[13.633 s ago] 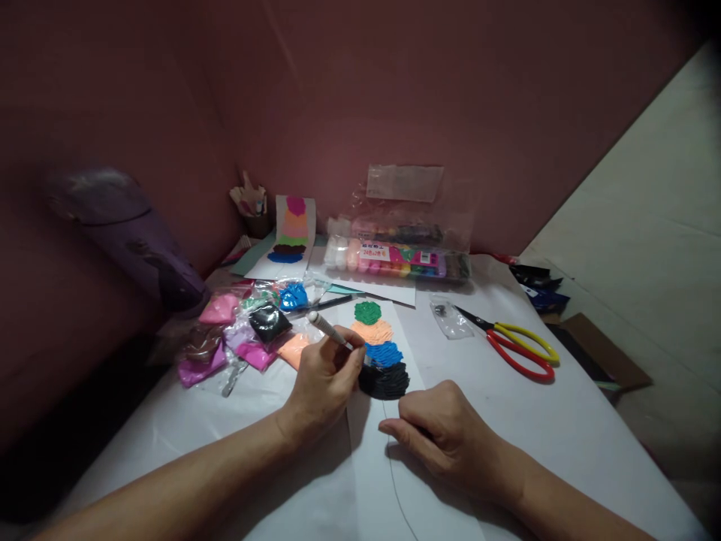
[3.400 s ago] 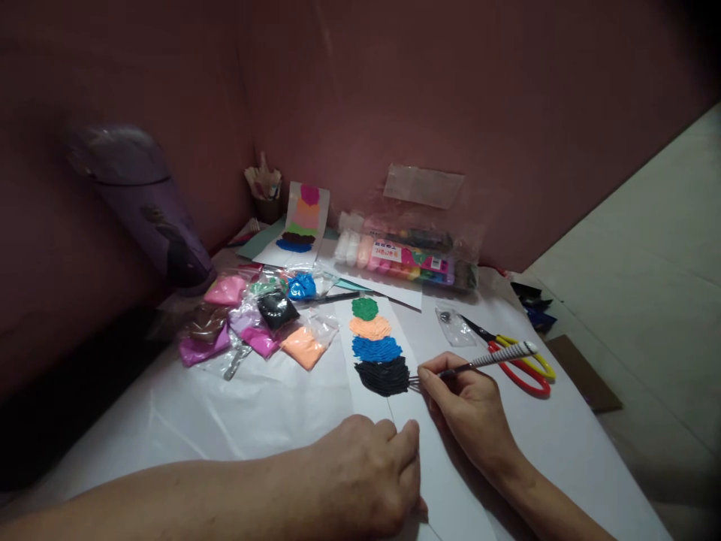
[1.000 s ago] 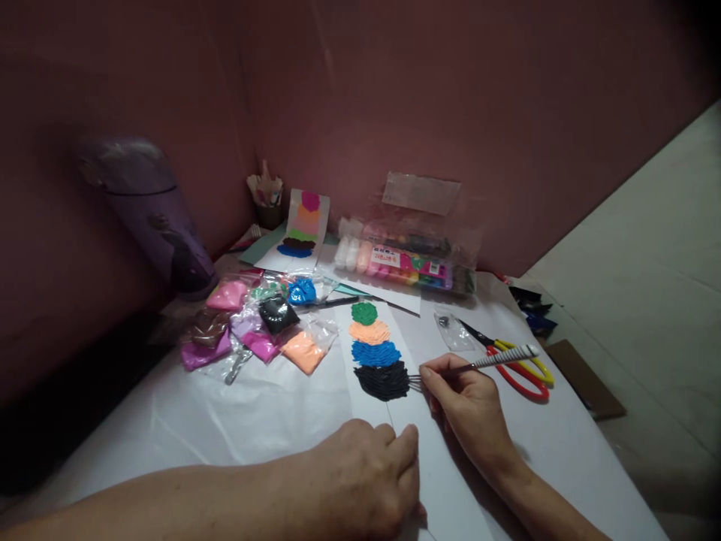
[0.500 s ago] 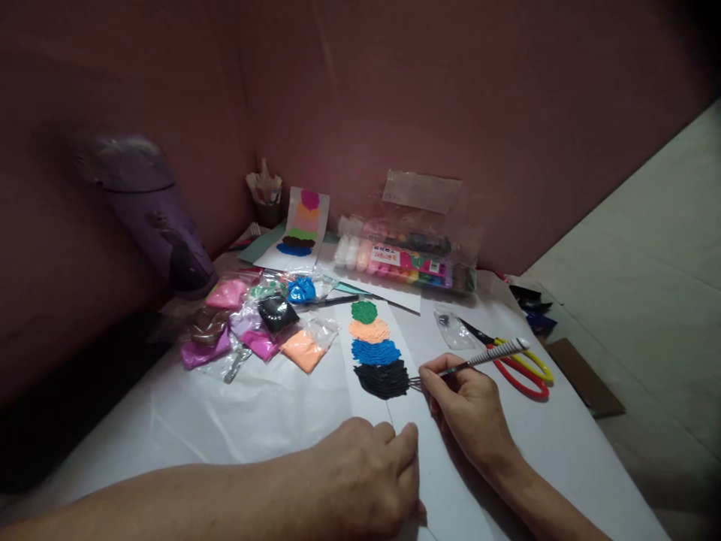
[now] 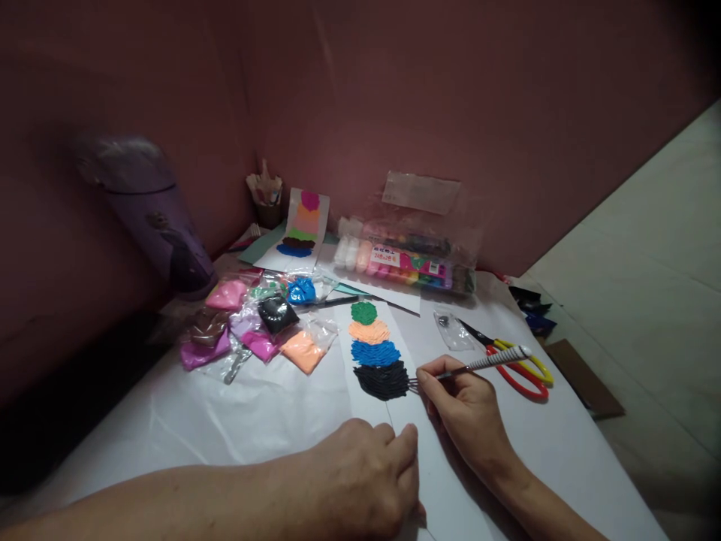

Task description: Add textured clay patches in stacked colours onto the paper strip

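Observation:
My right hand (image 5: 465,402) pinches a small fork (image 5: 473,364) with a striped handle. The tines touch the right edge of a black clay patch (image 5: 380,380) on a white paper strip (image 5: 372,421). Above the black, textured clay patches in blue (image 5: 375,352), peach (image 5: 369,331) and green (image 5: 363,312) are stacked in a column. My left hand (image 5: 375,469) rests closed over the lower part of the strip, its fingers curled; whether anything is in them is hidden.
Small bags of coloured clay (image 5: 304,349) lie left. Scissors (image 5: 523,368) and a little clear bag (image 5: 452,330) are right. A clay pack (image 5: 402,263), a finished-looking clay card (image 5: 304,233) and a cup of sticks (image 5: 264,195) stand at the back. A purple bottle (image 5: 163,225) stands far left.
My right hand and the fork have shifted very slightly, with the tines still at the black clay's right edge. My left hand stays in place.

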Demonstrator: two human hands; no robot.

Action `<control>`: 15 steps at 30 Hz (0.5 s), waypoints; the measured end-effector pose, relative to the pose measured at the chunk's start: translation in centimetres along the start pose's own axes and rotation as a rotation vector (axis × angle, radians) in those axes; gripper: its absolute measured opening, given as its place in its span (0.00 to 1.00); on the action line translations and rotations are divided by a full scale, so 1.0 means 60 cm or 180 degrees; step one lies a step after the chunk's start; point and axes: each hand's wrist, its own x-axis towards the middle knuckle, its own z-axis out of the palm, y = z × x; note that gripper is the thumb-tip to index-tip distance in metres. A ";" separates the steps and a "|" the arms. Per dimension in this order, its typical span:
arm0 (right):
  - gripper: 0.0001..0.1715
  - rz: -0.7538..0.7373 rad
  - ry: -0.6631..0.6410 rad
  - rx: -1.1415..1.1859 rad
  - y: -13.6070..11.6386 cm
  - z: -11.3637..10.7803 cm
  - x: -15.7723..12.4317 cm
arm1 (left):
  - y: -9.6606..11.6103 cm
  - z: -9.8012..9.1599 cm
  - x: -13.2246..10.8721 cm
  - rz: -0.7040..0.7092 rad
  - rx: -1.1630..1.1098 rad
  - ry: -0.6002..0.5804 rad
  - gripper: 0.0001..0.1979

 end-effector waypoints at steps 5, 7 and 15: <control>0.10 0.0192 -0.0115 -0.0281 -0.002 -0.003 0.002 | 0.000 0.001 0.000 -0.0035 -0.0028 0.0044 0.17; 0.11 0.0216 -0.0054 -0.0329 -0.002 -0.003 0.003 | 0.000 0.000 0.001 -0.0016 -0.0035 0.0047 0.18; 0.11 0.0506 0.0003 0.0133 -0.004 -0.005 -0.002 | 0.001 -0.003 0.000 -0.0038 -0.0039 -0.0123 0.18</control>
